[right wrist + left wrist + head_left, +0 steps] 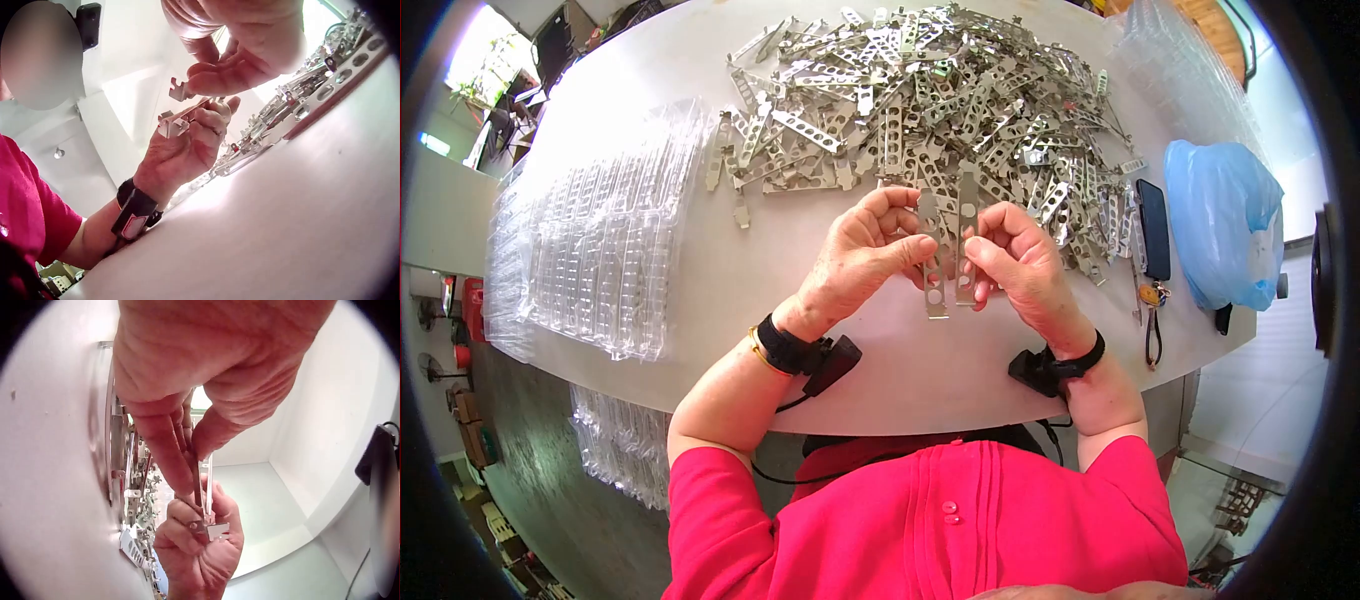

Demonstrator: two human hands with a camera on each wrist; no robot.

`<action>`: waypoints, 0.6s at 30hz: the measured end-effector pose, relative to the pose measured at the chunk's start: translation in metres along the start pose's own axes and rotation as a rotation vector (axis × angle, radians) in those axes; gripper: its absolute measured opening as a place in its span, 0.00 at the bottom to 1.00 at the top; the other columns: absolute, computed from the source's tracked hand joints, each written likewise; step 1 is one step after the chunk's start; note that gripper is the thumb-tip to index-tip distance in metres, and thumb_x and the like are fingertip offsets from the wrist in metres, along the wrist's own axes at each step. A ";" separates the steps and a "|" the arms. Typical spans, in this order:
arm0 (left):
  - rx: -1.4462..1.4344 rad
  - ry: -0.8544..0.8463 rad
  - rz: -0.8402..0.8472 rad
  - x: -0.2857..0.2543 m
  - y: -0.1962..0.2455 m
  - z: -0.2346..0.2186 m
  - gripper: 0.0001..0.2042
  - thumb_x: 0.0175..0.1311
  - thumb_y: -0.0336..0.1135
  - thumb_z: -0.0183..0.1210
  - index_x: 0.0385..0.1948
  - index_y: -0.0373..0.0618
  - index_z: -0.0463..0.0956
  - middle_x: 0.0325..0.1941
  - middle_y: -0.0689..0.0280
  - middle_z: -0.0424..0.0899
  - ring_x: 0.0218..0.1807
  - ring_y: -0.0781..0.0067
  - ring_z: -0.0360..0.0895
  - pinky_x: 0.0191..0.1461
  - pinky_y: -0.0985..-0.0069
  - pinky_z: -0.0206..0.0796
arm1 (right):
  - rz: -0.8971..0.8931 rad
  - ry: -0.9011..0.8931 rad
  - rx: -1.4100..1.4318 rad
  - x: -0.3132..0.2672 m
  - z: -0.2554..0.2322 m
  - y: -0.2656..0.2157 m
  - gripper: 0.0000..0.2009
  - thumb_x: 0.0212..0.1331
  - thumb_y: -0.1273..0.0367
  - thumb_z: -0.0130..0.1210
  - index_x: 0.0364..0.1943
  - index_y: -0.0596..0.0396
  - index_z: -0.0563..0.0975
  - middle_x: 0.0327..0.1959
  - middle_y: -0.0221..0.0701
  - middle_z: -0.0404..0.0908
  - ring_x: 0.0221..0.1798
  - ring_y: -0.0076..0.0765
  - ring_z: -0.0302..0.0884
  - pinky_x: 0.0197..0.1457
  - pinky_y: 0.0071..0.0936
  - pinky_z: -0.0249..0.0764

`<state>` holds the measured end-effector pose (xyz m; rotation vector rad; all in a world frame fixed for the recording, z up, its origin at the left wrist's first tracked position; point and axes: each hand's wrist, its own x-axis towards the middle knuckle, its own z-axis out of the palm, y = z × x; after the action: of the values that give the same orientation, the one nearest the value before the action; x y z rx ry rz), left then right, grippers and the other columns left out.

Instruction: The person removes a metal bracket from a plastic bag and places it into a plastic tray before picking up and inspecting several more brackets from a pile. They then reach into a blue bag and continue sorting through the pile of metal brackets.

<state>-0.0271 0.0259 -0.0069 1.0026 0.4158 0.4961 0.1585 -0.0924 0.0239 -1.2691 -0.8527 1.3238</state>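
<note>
Between thumb and fingers my left hand [862, 245] pinches a thin metal strip [934, 292] with large round holes. A second, similar perforated strip [968, 215] is pinched by my right hand [1022, 262]. Both strips stand side by side, nearly parallel, close in front of the pile of perforated metal strips [890, 135]. In the left wrist view, small bent tabs [217, 531] show at the strips' near ends, in front of the right hand's fingers. The right wrist view also shows a notched bent end [179, 90] beside the right fingertips.
Stacked clear plastic trays [600, 240] lie on the left of the white table [920, 370]. More clear plastic [1180, 75] lies at the back right. A blue plastic bag [1215, 215], a dark phone [1153, 230] and keys [1152, 295] sit to the right.
</note>
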 end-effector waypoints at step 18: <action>-0.001 -0.009 -0.012 -0.001 0.001 0.001 0.20 0.66 0.30 0.64 0.54 0.39 0.65 0.41 0.59 0.84 0.36 0.70 0.84 0.37 0.73 0.79 | 0.062 -0.096 -0.043 0.001 -0.001 0.005 0.06 0.67 0.70 0.55 0.40 0.55 0.71 0.29 0.27 0.77 0.21 0.19 0.75 0.23 0.18 0.74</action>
<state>-0.0271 0.0250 -0.0054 1.0009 0.4132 0.4810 0.1584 -0.0930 0.0188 -1.2820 -0.9198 1.4318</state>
